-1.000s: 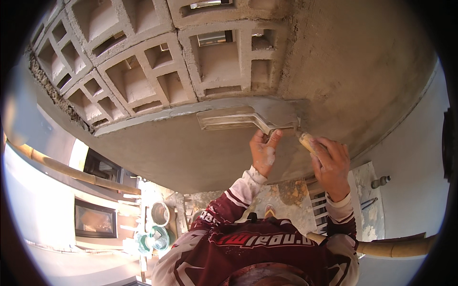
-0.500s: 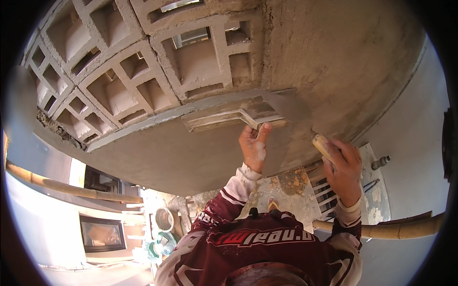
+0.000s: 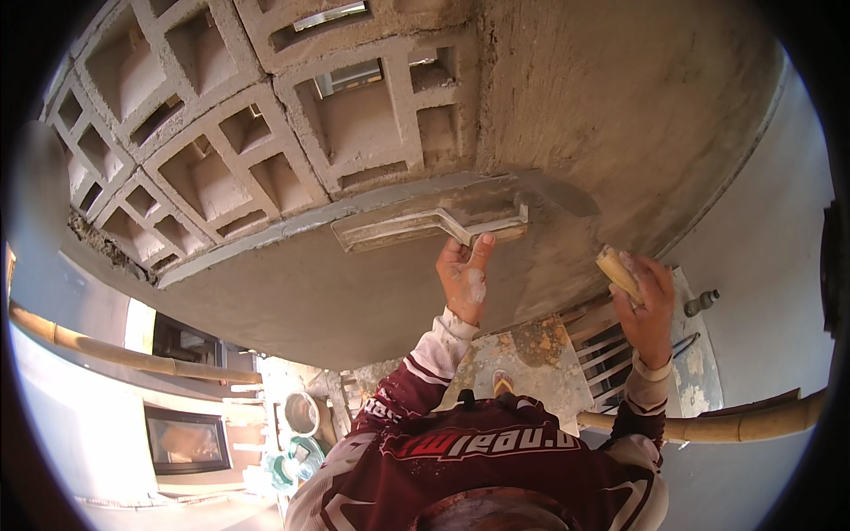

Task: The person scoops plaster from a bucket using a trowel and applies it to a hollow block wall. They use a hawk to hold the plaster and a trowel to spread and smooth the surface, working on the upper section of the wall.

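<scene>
Bold lettering (image 3: pixel 496 441) crosses the maroon shirt (image 3: pixel 496 478); left hand (image 3: pixel 463 281), thumb up, pinches the float (image 3: pixel 398 228), right hand (image 3: pixel 651 310) wraps the trowel handle (image 3: pixel 618 273)!

A wide fisheye camera on the head looks down over the maroon-and-white jersey (image 3: pixel 482 447). It faces the left hand (image 3: pixel 462 281) and right hand (image 3: pixel 649 311) from close range.

I saw a maroon jersey (image 3: pixel 482 473) with red and white lettering (image 3: pixel 482 442), white-striped sleeves (image 3: pixel 412 385) and pale cuffs (image 3: pixel 443 336); a whitish smear (image 3: pixel 476 287) marked the left hand (image 3: pixel 461 279), and the sandal (image 3: pixel 503 382) had yellow straps (image 3: pixel 504 387).
</scene>
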### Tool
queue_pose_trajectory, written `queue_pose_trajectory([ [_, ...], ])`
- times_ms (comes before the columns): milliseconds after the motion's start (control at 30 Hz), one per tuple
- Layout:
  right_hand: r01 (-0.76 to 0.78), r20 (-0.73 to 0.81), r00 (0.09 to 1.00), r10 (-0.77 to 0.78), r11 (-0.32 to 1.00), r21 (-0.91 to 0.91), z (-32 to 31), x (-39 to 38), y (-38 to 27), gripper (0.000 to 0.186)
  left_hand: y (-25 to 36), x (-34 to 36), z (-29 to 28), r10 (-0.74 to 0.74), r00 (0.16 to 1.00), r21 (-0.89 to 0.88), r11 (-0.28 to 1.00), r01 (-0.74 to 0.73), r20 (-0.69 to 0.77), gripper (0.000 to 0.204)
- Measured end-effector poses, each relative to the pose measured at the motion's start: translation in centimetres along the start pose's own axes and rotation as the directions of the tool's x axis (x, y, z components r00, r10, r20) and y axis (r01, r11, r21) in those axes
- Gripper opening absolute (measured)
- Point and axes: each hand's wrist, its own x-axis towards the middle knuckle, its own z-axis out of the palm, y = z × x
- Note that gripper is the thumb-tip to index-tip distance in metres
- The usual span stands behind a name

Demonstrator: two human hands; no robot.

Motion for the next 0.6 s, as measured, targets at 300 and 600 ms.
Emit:
queue_pose_trajectory([
  [300,0.037,0.05,0.998,-0.039,0.999,0.037,1.0,1.0,3.5,0.044,-0.2,-0.1,0.0,0.019,1.0,0.0,1.0,-0.019,0.002,0.022],
  [600,0.146,0.062,0.986,-0.154,0.983,0.108,2.1,4.0,6.8,0.041,-0.6,0.0,0.0,0.048,0.999,0.019,0.999,-0.047,-0.012,0.021],
])
